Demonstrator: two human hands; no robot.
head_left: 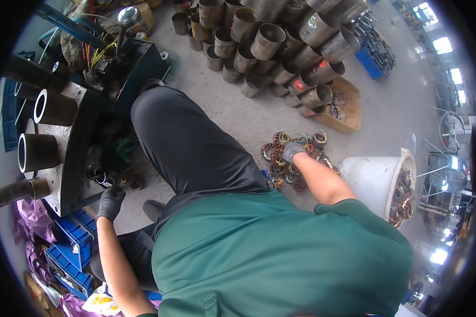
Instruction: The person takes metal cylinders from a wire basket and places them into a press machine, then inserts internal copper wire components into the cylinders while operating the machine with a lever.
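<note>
My right hand (292,151), in a grey glove, reaches down into a pile of wound stator rings (279,157) on the floor. Its fingers curl closed against one stator, and the fingertips are partly hidden. The rings show reddish-brown windings and yellow-green wires. My left hand (111,201), also gloved in grey, is low at the near side of a dark metal machine (68,174). A small shiny ring (101,178) lies just beyond its fingers. Deep shadow there hides whether that hand grips anything.
Stacked metal cylinders (268,41) stand ahead, beside a cardboard box (349,124). A white bucket (372,171) holding more stators is at my right. Blue crates (71,248) and purple bags (34,219) lie at my left. Thick tubes (55,108) jut from the machine.
</note>
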